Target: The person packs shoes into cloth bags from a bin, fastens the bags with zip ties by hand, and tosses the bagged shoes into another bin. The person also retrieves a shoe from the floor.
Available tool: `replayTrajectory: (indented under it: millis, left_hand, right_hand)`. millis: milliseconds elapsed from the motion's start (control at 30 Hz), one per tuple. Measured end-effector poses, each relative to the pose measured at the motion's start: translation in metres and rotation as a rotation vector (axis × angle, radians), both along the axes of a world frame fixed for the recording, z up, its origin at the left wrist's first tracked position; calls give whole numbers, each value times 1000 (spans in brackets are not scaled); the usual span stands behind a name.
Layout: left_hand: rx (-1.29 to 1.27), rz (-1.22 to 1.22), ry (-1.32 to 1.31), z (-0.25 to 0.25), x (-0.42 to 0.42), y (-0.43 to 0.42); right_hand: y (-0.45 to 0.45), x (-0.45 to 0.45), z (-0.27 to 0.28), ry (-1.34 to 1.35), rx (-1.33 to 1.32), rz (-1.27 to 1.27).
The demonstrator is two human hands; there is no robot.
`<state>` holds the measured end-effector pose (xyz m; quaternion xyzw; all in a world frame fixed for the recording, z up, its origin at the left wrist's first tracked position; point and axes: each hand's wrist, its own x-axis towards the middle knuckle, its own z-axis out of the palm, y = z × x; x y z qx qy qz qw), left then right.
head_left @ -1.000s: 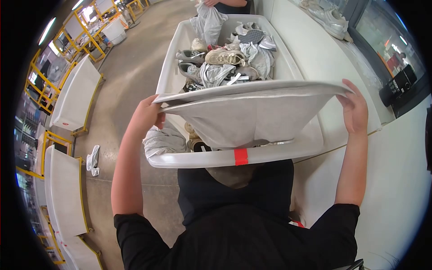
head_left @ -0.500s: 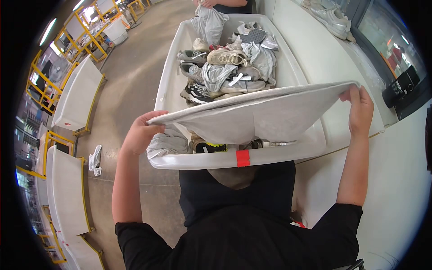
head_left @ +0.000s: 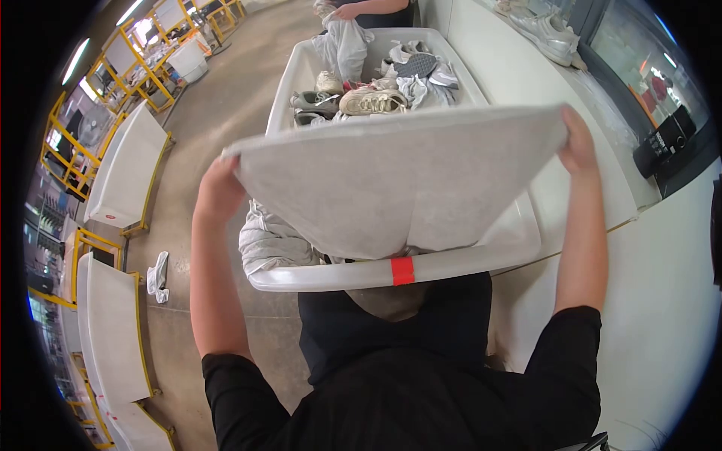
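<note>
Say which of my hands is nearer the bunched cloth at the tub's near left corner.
Left. Your left hand is just above and to the left of the bunched cloth; your right hand is across the tub, at the held cloth's right end.

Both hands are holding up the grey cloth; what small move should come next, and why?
Probably lower the grey cloth evenly toward the near end of the white tub: the left hand and right hand grip its upper corners, its top edge is stretched between them, and its lower edge hangs close to the red tape.
</note>
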<state>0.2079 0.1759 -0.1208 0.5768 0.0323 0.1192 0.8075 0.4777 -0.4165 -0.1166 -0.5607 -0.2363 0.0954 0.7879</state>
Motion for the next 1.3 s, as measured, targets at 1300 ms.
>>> replayTrajectory:
  millis: [1300]
  left_hand:
    - [-194, 84, 267, 54, 69, -113]
  right_hand:
    - [232, -7, -25, 170, -139, 576]
